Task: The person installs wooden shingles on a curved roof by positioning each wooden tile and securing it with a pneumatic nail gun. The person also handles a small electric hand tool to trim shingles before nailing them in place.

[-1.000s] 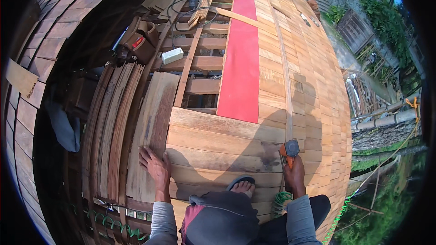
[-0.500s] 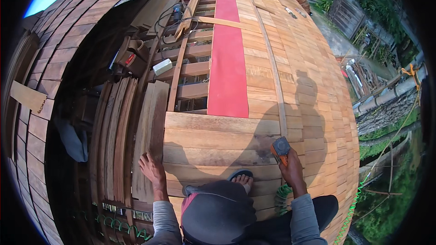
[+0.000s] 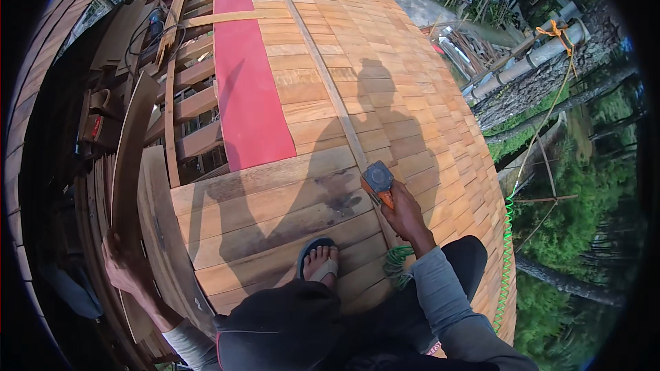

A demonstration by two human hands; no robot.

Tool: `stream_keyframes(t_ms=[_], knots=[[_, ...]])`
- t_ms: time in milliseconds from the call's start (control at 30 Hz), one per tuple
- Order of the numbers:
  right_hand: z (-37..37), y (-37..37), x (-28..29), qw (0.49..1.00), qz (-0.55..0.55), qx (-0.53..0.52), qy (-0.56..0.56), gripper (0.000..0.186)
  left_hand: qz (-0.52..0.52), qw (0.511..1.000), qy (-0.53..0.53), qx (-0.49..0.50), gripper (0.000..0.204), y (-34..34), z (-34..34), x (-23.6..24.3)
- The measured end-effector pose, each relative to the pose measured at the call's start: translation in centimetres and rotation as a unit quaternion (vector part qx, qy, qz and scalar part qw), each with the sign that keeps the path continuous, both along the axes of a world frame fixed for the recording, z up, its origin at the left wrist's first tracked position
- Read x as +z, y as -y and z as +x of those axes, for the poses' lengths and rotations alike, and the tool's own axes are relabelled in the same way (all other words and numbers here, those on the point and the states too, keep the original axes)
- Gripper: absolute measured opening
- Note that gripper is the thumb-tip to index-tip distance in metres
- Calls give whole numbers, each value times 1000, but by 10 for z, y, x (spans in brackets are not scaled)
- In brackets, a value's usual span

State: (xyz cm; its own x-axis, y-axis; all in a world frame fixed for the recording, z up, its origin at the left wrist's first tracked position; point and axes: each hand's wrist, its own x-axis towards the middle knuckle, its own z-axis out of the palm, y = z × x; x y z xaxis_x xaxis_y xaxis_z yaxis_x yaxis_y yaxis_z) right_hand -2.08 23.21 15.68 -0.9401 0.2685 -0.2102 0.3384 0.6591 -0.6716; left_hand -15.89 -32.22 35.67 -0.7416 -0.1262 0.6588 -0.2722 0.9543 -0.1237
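Note:
My left hand (image 3: 130,271) is closed around a long wooden board (image 3: 130,154), lifted on edge and tilted above the stack of boards (image 3: 157,209) at the left. In my right hand (image 3: 407,216) is an orange nail gun (image 3: 378,182) with a dark round cap, held over the wooden roof shingles (image 3: 426,127). Its nose is hidden from above. A green coiled air hose (image 3: 397,265) lies beneath my right forearm. Ahead, a red underlay strip (image 3: 251,96) runs up the roof beside a long narrow wooden batten (image 3: 323,74).
Bare roof battens (image 3: 197,105) with gaps between them lie left of the red strip. A brown tool bag (image 3: 100,124) sits by the dark hollow at far left. My sandalled foot (image 3: 320,262) rests on the shingles. The roof edge drops away at right, toward trees (image 3: 577,233).
My left hand has lifted a board off the stack and tilted it up. The view has swung right. My right hand still holds the nail gun over the shingles.

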Motion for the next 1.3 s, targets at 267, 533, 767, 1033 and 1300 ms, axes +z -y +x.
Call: stream_keyframes(t_ms=[267, 533, 767, 1033, 1300], knots=[[-6, -3, 18, 992, -6, -126, -29, 47, -7, 925, 259, -277, 46, -123, -203, -140], [19, 11, 39, 980, 7, -198, -18, 46, 7, 842, 447, -301, 50, -163, -241, -247], [4, 20, 41, 980, 20, -193, 40, 48, 36, 863, 329, -381, 35, -174, -233, -273], [-61, 18, 43, 982, -1, -186, 28, 46, 19, 815, 356, -457, 34, -158, -257, -275], [-112, 14, 25, 972, -92, -216, 18, 39, 12, 832, 345, -434, 32, -156, -238, -274]])
